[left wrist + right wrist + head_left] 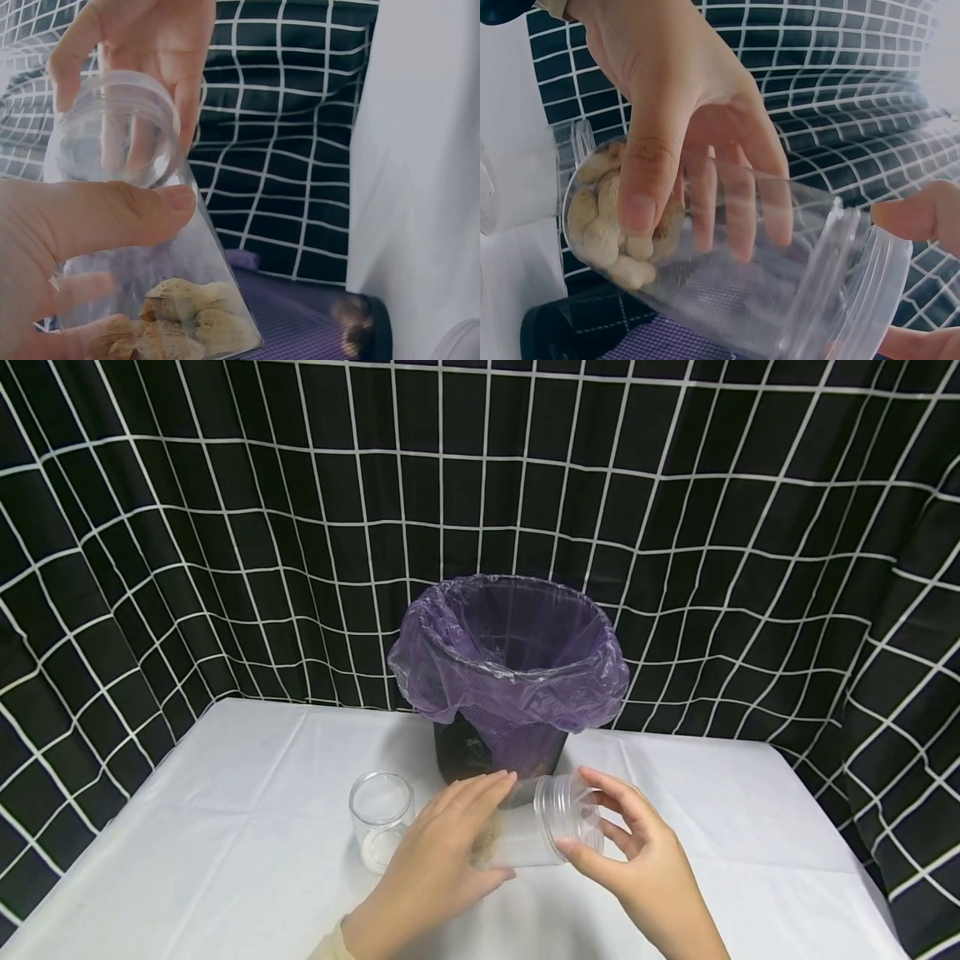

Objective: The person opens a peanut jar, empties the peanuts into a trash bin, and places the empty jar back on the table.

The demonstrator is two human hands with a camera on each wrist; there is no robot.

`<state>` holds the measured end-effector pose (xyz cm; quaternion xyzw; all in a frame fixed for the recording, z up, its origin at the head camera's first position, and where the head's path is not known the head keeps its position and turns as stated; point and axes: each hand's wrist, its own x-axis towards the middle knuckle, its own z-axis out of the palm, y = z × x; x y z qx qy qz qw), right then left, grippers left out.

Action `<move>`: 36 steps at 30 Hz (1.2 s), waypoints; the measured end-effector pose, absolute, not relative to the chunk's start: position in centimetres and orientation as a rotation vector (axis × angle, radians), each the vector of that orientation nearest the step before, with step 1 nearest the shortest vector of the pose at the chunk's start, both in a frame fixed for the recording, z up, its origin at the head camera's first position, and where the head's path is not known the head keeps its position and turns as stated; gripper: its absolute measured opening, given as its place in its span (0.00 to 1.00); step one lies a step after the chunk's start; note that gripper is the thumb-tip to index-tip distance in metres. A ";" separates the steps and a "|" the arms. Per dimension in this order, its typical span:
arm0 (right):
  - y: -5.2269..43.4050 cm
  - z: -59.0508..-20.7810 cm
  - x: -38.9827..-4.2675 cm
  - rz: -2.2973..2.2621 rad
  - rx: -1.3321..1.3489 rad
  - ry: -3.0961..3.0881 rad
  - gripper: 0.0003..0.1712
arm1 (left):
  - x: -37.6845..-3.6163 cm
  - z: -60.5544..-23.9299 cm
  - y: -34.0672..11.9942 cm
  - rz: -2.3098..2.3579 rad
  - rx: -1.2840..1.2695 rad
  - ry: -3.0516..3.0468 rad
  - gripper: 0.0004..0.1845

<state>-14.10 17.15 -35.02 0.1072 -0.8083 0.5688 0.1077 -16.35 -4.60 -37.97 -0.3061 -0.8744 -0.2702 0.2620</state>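
The left hand (438, 847), fingers curled, grips a clear cylindrical plastic jar (522, 839) of tan peanuts (600, 225) sideways before a black, purple-lined bin (517, 697); the right hand (636, 852), fingers spread, pinches its translucent round lid (885, 281).

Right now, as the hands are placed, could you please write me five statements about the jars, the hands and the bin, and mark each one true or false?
1. The left hand grips a clear jar that is tipped over sideways. True.
2. The right hand lies flat on the table. False: it grips the lid.
3. Peanuts are inside the clear jar, at the end away from the lid. True.
4. The other jar lies on its side. False: it stands upright on the table.
5. The bag lining the bin is yellow. False: it is purple.
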 end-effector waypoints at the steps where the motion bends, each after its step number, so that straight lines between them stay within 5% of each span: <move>1: 17.2 -35.0 -14.1 1.672 0.322 -2.369 0.38 | -16.4 -37.9 -4.7 -0.741 -0.822 -2.360 0.49; 36: 16.7 -36.5 -16.1 1.583 0.229 -2.623 0.40 | -17.3 -35.1 -10.1 -1.273 -0.364 -2.208 0.51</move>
